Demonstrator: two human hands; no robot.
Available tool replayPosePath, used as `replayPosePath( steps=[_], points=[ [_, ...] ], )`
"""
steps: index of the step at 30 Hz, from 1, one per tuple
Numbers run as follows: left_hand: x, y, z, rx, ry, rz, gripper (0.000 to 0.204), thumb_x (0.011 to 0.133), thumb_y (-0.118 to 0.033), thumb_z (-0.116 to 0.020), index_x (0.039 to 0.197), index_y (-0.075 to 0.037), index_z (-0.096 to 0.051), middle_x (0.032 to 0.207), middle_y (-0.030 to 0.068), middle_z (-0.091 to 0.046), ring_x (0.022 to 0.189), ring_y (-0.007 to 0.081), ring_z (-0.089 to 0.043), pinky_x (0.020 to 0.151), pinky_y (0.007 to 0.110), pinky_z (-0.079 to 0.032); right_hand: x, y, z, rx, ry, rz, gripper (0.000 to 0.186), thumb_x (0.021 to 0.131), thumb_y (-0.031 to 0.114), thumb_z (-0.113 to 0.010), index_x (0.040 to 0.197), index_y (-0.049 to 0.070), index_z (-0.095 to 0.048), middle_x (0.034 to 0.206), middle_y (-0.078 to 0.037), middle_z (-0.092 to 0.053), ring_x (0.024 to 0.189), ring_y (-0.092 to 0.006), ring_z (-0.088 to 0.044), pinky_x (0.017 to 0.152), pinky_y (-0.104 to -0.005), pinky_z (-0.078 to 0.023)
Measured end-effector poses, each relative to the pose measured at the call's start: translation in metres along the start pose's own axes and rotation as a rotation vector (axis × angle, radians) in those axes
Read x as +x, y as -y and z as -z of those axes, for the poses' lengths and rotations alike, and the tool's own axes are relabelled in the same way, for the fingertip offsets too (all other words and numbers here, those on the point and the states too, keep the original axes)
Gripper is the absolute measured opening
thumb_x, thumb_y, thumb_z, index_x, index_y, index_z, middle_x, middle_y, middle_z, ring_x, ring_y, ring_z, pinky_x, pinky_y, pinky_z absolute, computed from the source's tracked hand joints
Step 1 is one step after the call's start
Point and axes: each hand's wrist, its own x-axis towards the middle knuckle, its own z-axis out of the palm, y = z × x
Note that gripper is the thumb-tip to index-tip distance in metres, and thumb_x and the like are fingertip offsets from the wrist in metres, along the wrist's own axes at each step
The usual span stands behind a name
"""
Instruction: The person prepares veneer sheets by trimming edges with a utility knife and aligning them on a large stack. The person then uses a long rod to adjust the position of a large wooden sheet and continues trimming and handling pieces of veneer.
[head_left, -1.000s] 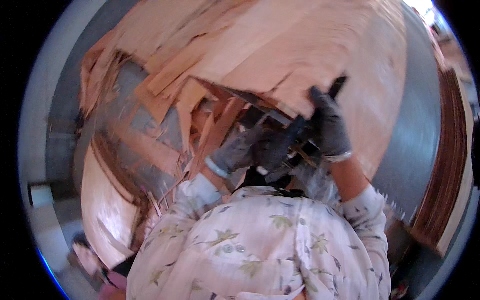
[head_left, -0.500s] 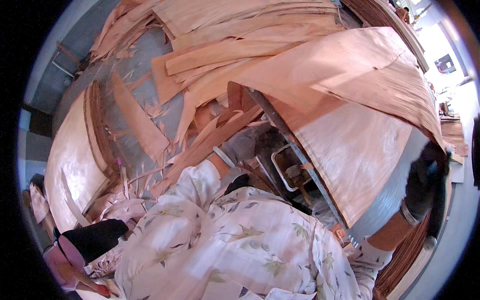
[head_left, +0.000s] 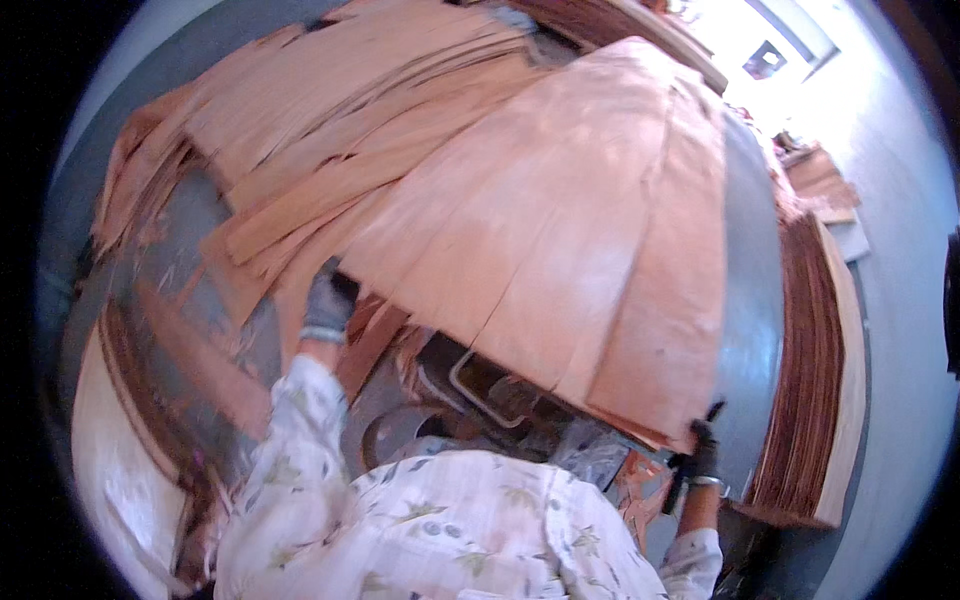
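My gray-gloved left hand [head_left: 330, 300] grips the near left corner of a broad pale veneer sheet [head_left: 510, 240], which has long splits running along it. At the sheet's near right corner, my gloved right hand [head_left: 700, 455] is closed on a dark, narrow tool [head_left: 674, 485] whose exact kind I cannot make out. Beneath the sheet's near edge, close to my body, an opening shows a pale rectangular loop [head_left: 462, 392] among dark parts and wood scraps.
Overlapping torn veneer [head_left: 300, 110] covers the upper left of a gray metal surface [head_left: 750, 330]. Stacks of veneer stand at the lower left [head_left: 125, 450], along the right [head_left: 800, 370] and at the back [head_left: 615, 25]. A bright opening [head_left: 780, 40] is at the upper right.
My hands were together at the centre; now they are apart at the sheet's corners. The sheet, folded over at the right half a second ago, now lies flatter. The view has shifted.
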Motion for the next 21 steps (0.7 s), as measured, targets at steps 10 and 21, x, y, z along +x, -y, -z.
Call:
replayPosePath(
  steps=[10, 21],
  points=[
    [-0.008, 0.047, -0.005, 0.023, -0.041, 0.012, 0.042, 0.089, -0.027, -0.055, 0.123, -0.003, -0.048, 0.125, 0.0121, -0.052, 0.112, 0.0300, -0.050, 0.098, 0.043, -0.040, 0.006, 0.031, -0.028, -0.654, -0.649, 0.318, 0.034, 0.075, 0.016, -0.073, 0.101, -0.003, -0.062, 0.090, -0.006, -0.063, 0.076, -0.0160, -0.059, 0.071, -0.0292, -0.049],
    [-0.101, 0.074, 0.054, 0.117, -0.198, -0.039, 0.039, 0.089, -0.020, -0.054, 0.126, -0.008, -0.047, 0.124, 0.0110, -0.053, 0.113, 0.0325, -0.050, 0.096, 0.046, -0.043, -0.118, -0.024, -0.005, -0.460, -0.699, 0.356, 0.089, 0.072, 0.005, -0.070, 0.143, 0.001, -0.017, 0.127, -0.009, -0.042, 0.102, -0.0189, -0.049, 0.085, -0.0292, -0.045]
  ],
)
